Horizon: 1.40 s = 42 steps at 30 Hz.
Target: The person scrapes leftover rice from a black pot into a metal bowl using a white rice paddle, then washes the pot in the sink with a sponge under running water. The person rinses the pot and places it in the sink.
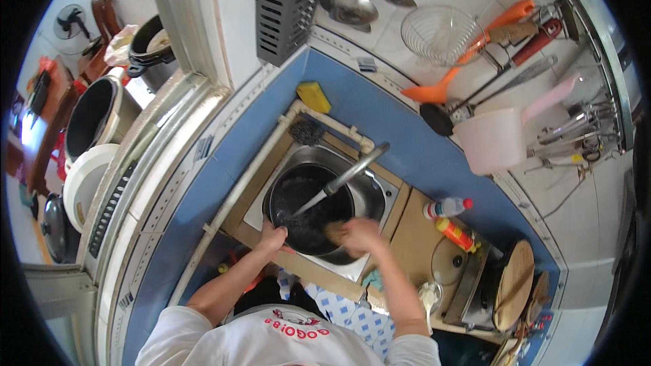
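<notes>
A large black pan (295,188) rests in the stainless steel sink (374,198), tilted or level I cannot tell. My left hand (273,238) grips its near left rim. Inside the near right part of the pan, my right hand (362,236) holds a tan scrubber (335,232), blurred and partly hidden by the fingers. From the metal faucet (358,168) a stream of water (309,203) runs into the pan, and some water lies on its bottom.
A dark scouring pad (306,132) and yellow sponge (314,97) sit behind the sink, near a white pipe (335,121). Right of it are a plastic bottle (447,208), an orange bottle (456,235) and a glass lid (448,260). Utensils, including a wire strainer (440,35), hang above.
</notes>
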{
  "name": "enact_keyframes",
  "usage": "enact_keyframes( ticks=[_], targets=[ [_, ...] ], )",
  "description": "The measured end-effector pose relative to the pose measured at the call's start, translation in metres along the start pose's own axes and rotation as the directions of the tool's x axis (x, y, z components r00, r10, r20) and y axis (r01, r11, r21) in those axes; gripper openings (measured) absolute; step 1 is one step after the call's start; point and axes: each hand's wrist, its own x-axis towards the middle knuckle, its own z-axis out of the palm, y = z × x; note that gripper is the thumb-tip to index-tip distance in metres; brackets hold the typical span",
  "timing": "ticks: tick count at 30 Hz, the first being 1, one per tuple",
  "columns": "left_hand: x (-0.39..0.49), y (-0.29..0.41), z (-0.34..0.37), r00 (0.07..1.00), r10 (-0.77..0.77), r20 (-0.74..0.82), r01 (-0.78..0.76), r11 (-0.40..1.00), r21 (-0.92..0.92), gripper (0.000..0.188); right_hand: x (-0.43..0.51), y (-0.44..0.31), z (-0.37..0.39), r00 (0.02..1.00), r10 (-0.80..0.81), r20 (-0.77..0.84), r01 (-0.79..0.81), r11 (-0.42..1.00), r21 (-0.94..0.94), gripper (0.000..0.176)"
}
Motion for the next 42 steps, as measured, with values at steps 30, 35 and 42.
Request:
enact_keyframes(
  ticks=[30, 35, 42],
  targets=[
    [-0.009, -0.091, 0.056, -0.105, -0.035, 0.994, 0.979, 0.174, 0.109, 0.067, 0.006, -0.087, -0.082, 0.762, -0.489, 0.424, 0.639, 0.674, -0.371, 0.050],
    [-0.035, -0.105, 0.081, -0.073, -0.031, 0.997, 0.968, 0.239, 0.079, 0.071, -0.014, -0.096, -0.091, 0.749, -0.394, 0.532, 0.635, 0.656, -0.408, 0.046],
    [-0.075, -0.098, 0.055, 0.500, -0.281, 0.819, 0.770, 0.577, -0.273, 0.051, -0.098, -0.070, -0.078, 0.704, -0.605, 0.372, 0.710, 0.605, -0.360, 0.044]
  ],
)
